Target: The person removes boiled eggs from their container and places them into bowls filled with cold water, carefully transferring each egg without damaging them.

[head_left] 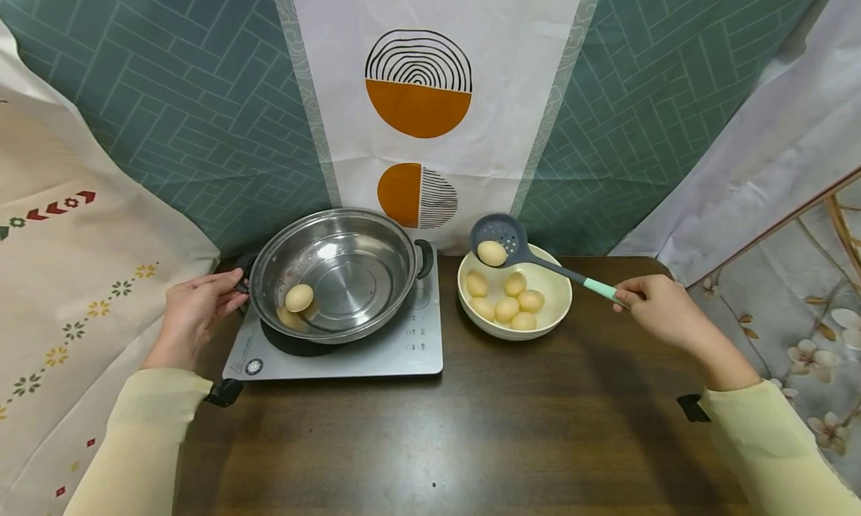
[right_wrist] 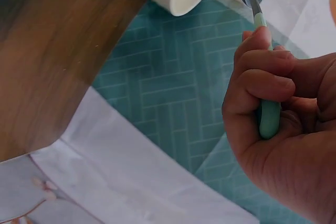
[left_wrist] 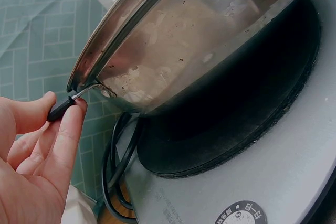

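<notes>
My left hand (head_left: pixel 202 306) pinches the black side handle (left_wrist: pixel 62 108) of a steel pot (head_left: pixel 339 277) between thumb and fingers. One egg (head_left: pixel 299 298) lies inside the pot at its left. In the left wrist view the pot's base is tilted up off the black cooking plate (left_wrist: pixel 231 108). My right hand (head_left: pixel 659 310) grips the mint-green handle (right_wrist: pixel 270 116) of a grey slotted ladle (head_left: pixel 513 235). An egg (head_left: pixel 492 253) rests in the ladle's head, over the back rim of a cream bowl (head_left: pixel 561 295). Several eggs (head_left: pixel 507 309) lie in that bowl.
Under the pot, a silver induction cooker (head_left: pixel 377 363) stands on the dark wooden table (head_left: pixel 430 441). Its black cable (left_wrist: pixel 113 171) loops beside it. Patterned cloth (head_left: pixel 417 22) hangs close behind, with more cloth at both sides.
</notes>
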`<state>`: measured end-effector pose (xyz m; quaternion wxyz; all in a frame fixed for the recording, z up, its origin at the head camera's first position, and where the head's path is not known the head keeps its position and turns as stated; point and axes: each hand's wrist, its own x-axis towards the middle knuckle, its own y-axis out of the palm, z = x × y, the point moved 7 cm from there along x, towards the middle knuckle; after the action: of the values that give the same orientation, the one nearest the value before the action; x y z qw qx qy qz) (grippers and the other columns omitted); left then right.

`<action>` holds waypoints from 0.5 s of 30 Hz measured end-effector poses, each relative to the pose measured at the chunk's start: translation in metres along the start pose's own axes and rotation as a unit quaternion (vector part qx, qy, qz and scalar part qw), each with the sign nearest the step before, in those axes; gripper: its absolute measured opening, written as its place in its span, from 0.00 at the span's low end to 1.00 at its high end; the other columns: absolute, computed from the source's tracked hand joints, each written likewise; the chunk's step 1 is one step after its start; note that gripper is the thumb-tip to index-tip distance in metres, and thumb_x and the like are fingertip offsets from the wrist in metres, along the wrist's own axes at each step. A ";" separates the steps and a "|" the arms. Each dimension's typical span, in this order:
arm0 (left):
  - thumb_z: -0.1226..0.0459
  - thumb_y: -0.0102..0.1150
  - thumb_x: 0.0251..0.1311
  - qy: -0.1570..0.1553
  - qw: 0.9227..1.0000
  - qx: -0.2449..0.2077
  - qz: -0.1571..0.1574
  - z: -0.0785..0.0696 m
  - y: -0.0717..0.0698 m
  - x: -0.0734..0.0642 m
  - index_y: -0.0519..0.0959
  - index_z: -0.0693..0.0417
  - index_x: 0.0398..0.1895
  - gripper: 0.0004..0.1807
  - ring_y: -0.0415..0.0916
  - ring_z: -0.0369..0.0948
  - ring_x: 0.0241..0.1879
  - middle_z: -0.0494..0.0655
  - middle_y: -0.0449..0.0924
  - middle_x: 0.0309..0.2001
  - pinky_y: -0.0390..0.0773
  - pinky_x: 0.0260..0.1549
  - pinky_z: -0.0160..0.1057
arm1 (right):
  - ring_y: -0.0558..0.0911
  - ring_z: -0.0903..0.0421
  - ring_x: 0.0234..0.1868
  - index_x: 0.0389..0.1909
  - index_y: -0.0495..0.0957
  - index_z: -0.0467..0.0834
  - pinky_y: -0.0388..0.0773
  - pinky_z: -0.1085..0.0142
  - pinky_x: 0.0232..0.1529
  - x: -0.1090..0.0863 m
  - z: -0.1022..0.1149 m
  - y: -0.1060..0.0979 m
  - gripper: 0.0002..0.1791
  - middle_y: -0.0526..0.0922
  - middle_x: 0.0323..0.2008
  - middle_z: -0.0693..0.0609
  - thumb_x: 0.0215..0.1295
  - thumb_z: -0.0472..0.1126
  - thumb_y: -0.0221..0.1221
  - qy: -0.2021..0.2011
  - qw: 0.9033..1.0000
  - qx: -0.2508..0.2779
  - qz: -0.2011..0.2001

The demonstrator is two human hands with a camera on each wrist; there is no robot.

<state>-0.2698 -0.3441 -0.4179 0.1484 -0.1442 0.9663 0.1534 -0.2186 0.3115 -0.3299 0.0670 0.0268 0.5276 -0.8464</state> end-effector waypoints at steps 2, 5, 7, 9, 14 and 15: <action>0.67 0.71 0.47 0.000 1.000 0.003 -0.001 0.000 0.000 0.000 0.85 0.56 0.30 0.06 0.83 0.39 0.21 0.45 0.85 0.24 0.86 0.28 0.35 | 0.60 0.61 0.15 0.36 0.81 0.41 0.59 0.69 0.13 -0.002 -0.005 0.002 0.17 0.71 0.20 0.52 0.72 0.45 0.46 0.007 1.000 -0.001 0.002; 0.67 0.70 0.47 0.002 1.000 0.002 0.002 0.000 0.001 0.001 0.85 0.56 0.31 0.06 0.83 0.39 0.21 0.45 0.85 0.25 0.86 0.28 0.35 | 0.61 0.60 0.17 0.38 0.81 0.40 0.59 0.69 0.14 -0.003 -0.012 0.004 0.18 0.73 0.22 0.52 0.73 0.46 0.46 0.010 1.000 -0.003 0.002; 0.67 0.70 0.48 0.003 1.000 0.003 0.003 0.000 0.001 0.001 0.85 0.56 0.31 0.06 0.83 0.39 0.21 0.45 0.85 0.25 0.86 0.27 0.35 | 0.61 0.59 0.18 0.38 0.81 0.40 0.59 0.69 0.15 -0.003 -0.017 0.006 0.18 0.73 0.21 0.52 0.73 0.46 0.46 0.013 1.000 -0.006 0.000; 0.67 0.70 0.48 0.003 1.000 -0.002 0.005 0.000 0.001 0.001 0.85 0.57 0.30 0.05 0.83 0.40 0.21 0.46 0.85 0.25 0.86 0.27 0.35 | 0.62 0.59 0.19 0.37 0.81 0.40 0.60 0.69 0.16 -0.004 -0.021 0.007 0.18 0.74 0.22 0.52 0.72 0.46 0.46 0.014 1.000 -0.010 -0.002; 0.68 0.70 0.48 0.002 1.000 -0.004 0.006 0.000 0.001 0.001 0.85 0.56 0.30 0.05 0.83 0.40 0.21 0.45 0.85 0.25 0.86 0.27 0.35 | 0.63 0.59 0.20 0.38 0.81 0.40 0.61 0.70 0.16 -0.005 -0.030 0.013 0.16 0.80 0.27 0.51 0.72 0.42 0.46 0.023 1.000 -0.009 0.003; 0.68 0.70 0.48 0.002 1.000 -0.003 0.006 0.000 0.001 0.001 0.85 0.56 0.30 0.05 0.83 0.40 0.21 0.45 0.86 0.25 0.86 0.27 0.35 | 0.63 0.59 0.20 0.38 0.81 0.40 0.61 0.70 0.16 -0.005 -0.032 0.014 0.15 0.81 0.28 0.51 0.71 0.41 0.45 0.023 1.000 -0.008 0.003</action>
<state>-0.2705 -0.3434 -0.4181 0.1446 -0.1391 0.9670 0.1572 -0.2124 0.3345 -0.3553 0.0575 0.0472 0.5358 -0.8411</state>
